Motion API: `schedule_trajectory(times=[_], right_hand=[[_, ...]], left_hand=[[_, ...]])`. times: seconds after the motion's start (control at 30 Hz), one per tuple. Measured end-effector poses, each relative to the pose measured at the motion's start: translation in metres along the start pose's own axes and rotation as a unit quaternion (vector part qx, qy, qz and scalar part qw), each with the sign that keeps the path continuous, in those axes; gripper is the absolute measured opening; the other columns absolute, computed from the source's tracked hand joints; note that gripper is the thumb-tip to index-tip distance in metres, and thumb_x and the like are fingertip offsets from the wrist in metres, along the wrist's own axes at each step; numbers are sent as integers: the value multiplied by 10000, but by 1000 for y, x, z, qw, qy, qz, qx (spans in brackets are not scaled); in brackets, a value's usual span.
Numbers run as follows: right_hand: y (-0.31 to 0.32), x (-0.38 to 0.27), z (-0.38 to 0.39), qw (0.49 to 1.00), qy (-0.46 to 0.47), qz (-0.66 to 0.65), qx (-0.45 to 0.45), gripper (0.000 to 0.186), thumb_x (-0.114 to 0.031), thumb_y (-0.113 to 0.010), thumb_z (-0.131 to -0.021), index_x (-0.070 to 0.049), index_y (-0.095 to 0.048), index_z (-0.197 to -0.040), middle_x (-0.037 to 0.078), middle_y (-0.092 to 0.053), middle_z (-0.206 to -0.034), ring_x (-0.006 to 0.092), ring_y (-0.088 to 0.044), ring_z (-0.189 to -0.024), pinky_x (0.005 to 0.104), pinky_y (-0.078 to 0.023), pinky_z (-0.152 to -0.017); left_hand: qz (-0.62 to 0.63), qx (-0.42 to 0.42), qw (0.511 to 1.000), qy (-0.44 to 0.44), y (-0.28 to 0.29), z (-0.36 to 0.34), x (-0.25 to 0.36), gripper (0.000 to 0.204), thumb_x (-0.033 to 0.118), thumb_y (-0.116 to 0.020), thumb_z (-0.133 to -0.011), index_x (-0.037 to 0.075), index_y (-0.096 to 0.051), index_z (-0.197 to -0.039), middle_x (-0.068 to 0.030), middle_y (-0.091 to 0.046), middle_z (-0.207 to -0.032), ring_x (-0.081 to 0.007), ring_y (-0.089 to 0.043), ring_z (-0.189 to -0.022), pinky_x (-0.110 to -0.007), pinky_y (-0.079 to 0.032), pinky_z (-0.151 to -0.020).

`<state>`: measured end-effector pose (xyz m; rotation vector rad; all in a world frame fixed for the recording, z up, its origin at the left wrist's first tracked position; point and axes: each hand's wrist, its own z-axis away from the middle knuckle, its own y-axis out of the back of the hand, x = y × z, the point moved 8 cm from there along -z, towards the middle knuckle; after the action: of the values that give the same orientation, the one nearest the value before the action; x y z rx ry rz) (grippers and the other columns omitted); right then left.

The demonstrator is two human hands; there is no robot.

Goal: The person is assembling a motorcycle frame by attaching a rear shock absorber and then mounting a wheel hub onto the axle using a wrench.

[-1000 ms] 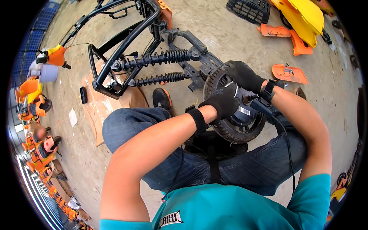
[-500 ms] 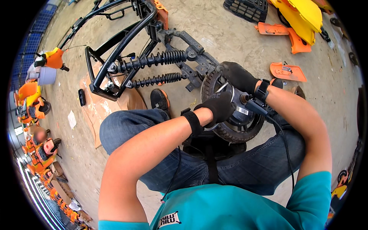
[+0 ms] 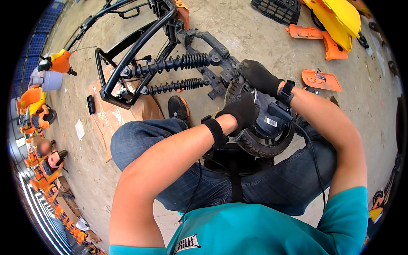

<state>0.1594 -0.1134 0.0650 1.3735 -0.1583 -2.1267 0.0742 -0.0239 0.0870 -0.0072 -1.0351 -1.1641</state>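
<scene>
Between the knees of the blue jeans (image 3: 272, 182), a black wheel (image 3: 264, 131) sits tilted, with its ribbed tyre (image 3: 265, 150) curving along the near side and its far side close to a grey metal arm (image 3: 219, 53). The left hand (image 3: 243, 111), in a black glove, is curled at the face of the wheel; its fingers are drawn in narrow, and I cannot tell whether they grip a part. The right hand (image 3: 260, 78), gloved alike, lies at the end of the metal arm with its fingers bent down; what is under them is hidden. Just below the right wrist band (image 3: 285, 92) is a dark block (image 3: 278, 112), with a thin cable (image 3: 313, 146) leading away over the jeans.

The step in hand looks like close handwork where the wheel meets the metal arm. As I judge it, the next move calls for a steady wheel and careful fingers.

Farther out, an upper spring (image 3: 187, 62) and a lower spring (image 3: 182, 86) reach from the metal arm to a black frame (image 3: 142, 41). Cardboard (image 3: 146, 109) lies below the frame, and an orange panel (image 3: 321, 81) lies to the right.
</scene>
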Motion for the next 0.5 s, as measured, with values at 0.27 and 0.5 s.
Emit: schedule_trajectory(times=[0.27,0.5], right_hand=[[9,4,19,983,49,177,-25,348,-278,-489,-1019,36,-592,-908,199,-660,-767,315,-673,-738,427,-499,-681],[-13,8,28,936,230,267,-11,320,-274,-463,-1007,12,-605,-1029,222,-658,-991,397,-636,-921,460,-496,-804]], left_hand=[[23,27,999,26,-8,-5,-14,378,250,-602,-893,-92,-580,-1052,-345,-616,-1062,-477,-610,-1017,-473,-497,-864],[-28,-21,995,-88,-19,7,5,369,209,-582,-896,-119,-554,-1062,-352,-617,-1022,-499,-606,-1006,-492,-497,-839]])
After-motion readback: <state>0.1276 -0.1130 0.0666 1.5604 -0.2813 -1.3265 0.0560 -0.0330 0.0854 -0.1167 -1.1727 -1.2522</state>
